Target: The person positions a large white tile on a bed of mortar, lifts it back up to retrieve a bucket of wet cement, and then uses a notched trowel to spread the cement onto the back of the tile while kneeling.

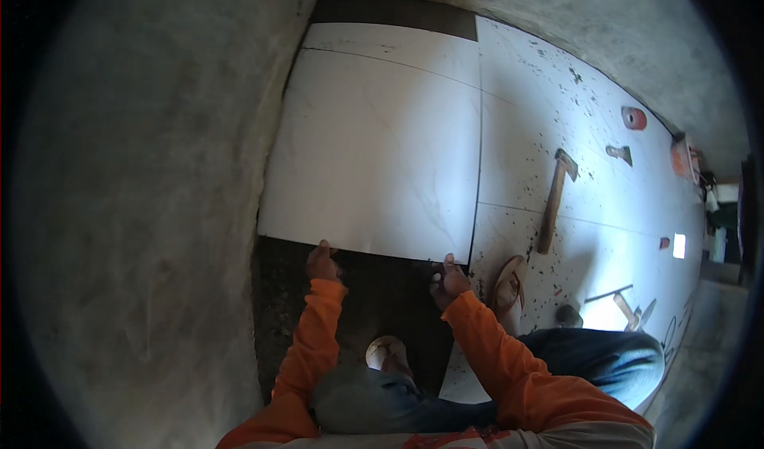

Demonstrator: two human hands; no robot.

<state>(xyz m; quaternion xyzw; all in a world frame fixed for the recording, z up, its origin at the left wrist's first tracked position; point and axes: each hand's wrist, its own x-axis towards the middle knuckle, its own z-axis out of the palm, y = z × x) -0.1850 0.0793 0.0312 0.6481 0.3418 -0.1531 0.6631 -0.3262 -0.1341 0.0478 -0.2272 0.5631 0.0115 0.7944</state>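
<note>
A large white floor tile (pixel 374 154) with faint grey veins lies in front of me, its left side along the bare wall. My left hand (pixel 323 263) is closed on its near edge toward the left corner, thumb at the top and fingers mostly hidden below. Close to the near right corner, my right hand (pixel 449 279) pinches the same edge, thumb up and fingers curled under. Below that edge is dark, rough ground (pixel 358 298). A narrow dark gap separates the tile's right side from the neighbouring tiles.
On the tiles to the right lie a wooden-handled hammer (pixel 555 202), a scraper (pixel 619 154), a red cylindrical object (pixel 633 118) and a trowel (pixel 646 315). Dark crumbs are scattered around them. A grey wall (pixel 159 194) rises at left. My sandalled feet (pixel 509 286) straddle the tile joint.
</note>
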